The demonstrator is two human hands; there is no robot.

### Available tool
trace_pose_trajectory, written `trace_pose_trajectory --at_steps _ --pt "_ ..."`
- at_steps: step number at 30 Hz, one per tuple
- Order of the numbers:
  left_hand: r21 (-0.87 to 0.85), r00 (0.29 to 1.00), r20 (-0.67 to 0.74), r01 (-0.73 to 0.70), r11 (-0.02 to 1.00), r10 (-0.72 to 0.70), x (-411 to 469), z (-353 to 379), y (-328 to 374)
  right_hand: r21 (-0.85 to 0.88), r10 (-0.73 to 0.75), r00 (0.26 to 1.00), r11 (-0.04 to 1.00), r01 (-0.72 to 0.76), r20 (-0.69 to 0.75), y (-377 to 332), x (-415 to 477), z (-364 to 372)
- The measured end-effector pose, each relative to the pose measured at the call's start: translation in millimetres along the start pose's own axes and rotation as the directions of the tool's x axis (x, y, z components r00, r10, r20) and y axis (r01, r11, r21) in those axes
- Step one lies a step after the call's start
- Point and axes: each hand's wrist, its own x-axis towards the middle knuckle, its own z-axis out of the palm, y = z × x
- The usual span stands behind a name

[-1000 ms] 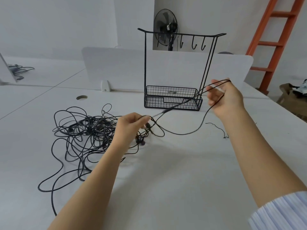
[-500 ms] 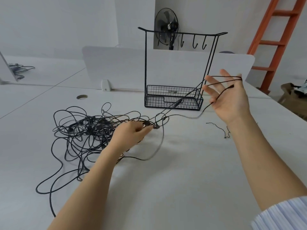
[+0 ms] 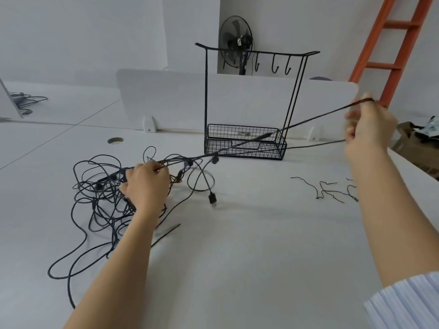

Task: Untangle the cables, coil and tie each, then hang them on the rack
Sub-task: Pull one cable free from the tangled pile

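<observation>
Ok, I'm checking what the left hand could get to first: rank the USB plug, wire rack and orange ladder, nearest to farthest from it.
1. The USB plug: just right of the left hand.
2. The wire rack: standing on the table, farther back and to the right.
3. The orange ladder: beyond the table, at the far right.

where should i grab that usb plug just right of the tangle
Pinch the plug by its black body, coming from the right: that side is free of other cables, its metal tip points toward you, and its cable loops back up into the tangle.
</observation>
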Motion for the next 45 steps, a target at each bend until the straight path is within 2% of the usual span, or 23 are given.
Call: trace_pose_trajectory --at_steps 2,4,5,7,9,10,11,12,13,15,16,17,19,21,25,29,31,33,35,38,40,42,45 --pt "-0.127 0.988 -0.022 0.146 0.981 -0.150 8 -5 -6 -0.054 -0.047 0.998 0.998 0.045 -0.032 12 1 -5" --pt "-0.376 0.936 -0.024 0.318 0.870 -0.352 20 -12 -17 -0.104 -0.067 0.995 0.993 0.060 -0.071 20 0 -10" --pt "-0.491 0.916 -0.028 0.337 0.804 -0.401 24 -14 -21 -0.141 -0.079 0.995 0.987 0.071 -0.053 23 -1 -13" --pt "-0.603 0.947 -0.060 0.217 0.768 -0.315 22 -16 -22 -0.250 -0.077 0.991 0.963 0.103 0.114 27 -10 -13" --pt "-0.628 0.998 -0.004 0.043 0.777 -0.059 10 -17 -9 -0.339 -0.046 0.954 0.929 0.150 0.296 26 -23 -7" --pt "-0.633 0.991 0.070 -0.046 0.773 0.116 2 -17 -1 -0.356 -0.051 0.940 0.917 0.177 0.337 22 -29 -3" --pt "-0.643 0.934 0.186 -0.119 0.757 0.305 -5 -18 6 -0.353 -0.063 0.933 0.915 0.197 0.355 17 -34 0" --pt "-0.653 0.815 0.339 -0.155 0.741 0.469 -11 -19 11 -0.331 -0.075 0.926 0.921 0.206 0.369 12 -37 4" --pt "-0.657 0.653 0.498 -0.146 0.740 0.571 -14 -19 14 -0.303 -0.082 0.916 0.929 0.214 0.393 6 -41 8" --pt "-0.586 0.342 0.734 -0.117 0.802 0.586 -23 -17 19 -0.272 -0.080 0.882 0.935 0.228 0.465 -1 -48 15" --pt "-0.528 0.276 0.792 -0.139 0.838 0.545 -30 -12 21 -0.273 -0.065 0.861 0.934 0.230 0.504 -2 -52 18" --pt "-0.452 0.299 0.815 -0.210 0.867 0.497 -37 -4 25 -0.277 -0.039 0.838 0.935 0.223 0.544 -3 -56 21" --pt "-0.309 0.435 0.768 -0.391 0.867 0.470 -49 14 26 -0.274 0.024 0.785 0.943 0.187 0.618 -2 -63 25" --pt "-0.314 0.532 0.680 -0.411 0.856 0.505 -55 28 25 -0.248 0.077 0.749 0.961 0.120 0.659 -1 -65 26" --pt "-0.454 0.651 0.612 -0.177 0.873 0.450 -48 34 19 -0.123 0.230 0.742 0.973 -0.197 0.629 0 -58 23" --pt "-0.576 0.779 0.547 0.083 0.813 0.308 -39 25 21 0.151 0.286 0.784 0.890 -0.430 0.551 1 -43 16" --pt "-0.679 0.789 0.580 0.330 0.656 0.204 -27 24 17 0.290 0.281 0.818 0.836 -0.465 0.502 6 -37 10" --pt "-0.754 0.768 0.630 0.571 0.324 0.114 -13 20 10 0.388 0.292 0.847 0.789 -0.476 0.444 14 -32 1" --pt "-0.739 0.736 0.674 0.670 0.074 0.058 -6 15 2 0.420 0.321 0.863 0.772 -0.477 0.391 27 -29 -10" --pt "-0.682 0.695 0.714 0.718 -0.136 0.088 -5 9 -3 0.378 0.401 0.862 0.780 -0.498 0.310 47 -29 -26" --pt "-0.649 0.659 0.744 0.752 -0.121 0.109 -7 9 -1 0.350 0.455 0.855 0.780 -0.518 0.251 63 -29 -34" --pt "-0.631 0.627 0.766 0.775 -0.017 0.145 -8 8 1 0.265 0.488 0.846 0.805 -0.531 0.213 81 -30 -40" --pt "-0.632 0.597 0.764 0.769 0.098 0.244 -6 7 0 -0.090 0.498 0.850 0.867 -0.490 0.170 103 -34 -43"
